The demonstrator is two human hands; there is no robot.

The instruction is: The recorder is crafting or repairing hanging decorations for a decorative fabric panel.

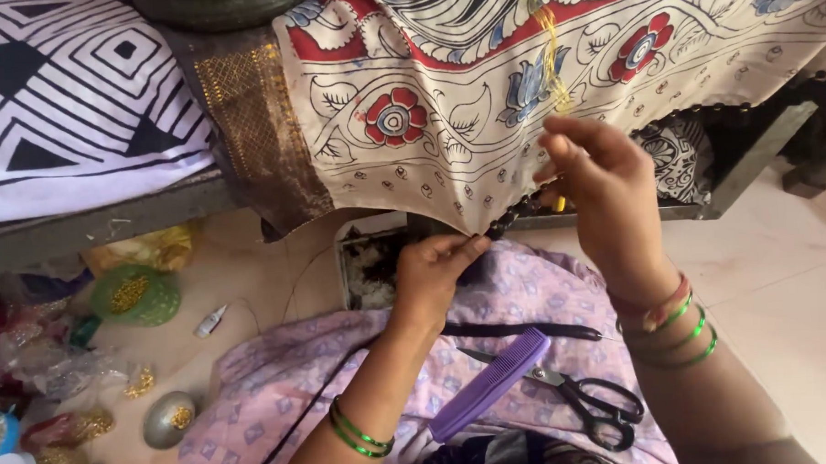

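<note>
A cream cloth (446, 121) printed with red and blue flowers hangs down from a raised surface. My left hand (433, 272) pinches the cloth's lower edge, where dark beads hang. My right hand (599, 189) is raised beside it, fingers closed on a thin yellow thread (550, 49) that runs up over the cloth. Green bangles ring both wrists. On my lap, over lilac cloth (281, 374), lie a purple comb (492, 385) and black-handled scissors (584, 400).
A green bowl of gold beads (133, 295), a small white tube (210, 321), a silver bowl (168, 419) and bags of gold trimmings sit on the floor at left. A black-and-white patterned cloth (69, 88) lies at top left. A dark tray (368, 266) stands under the hanging cloth.
</note>
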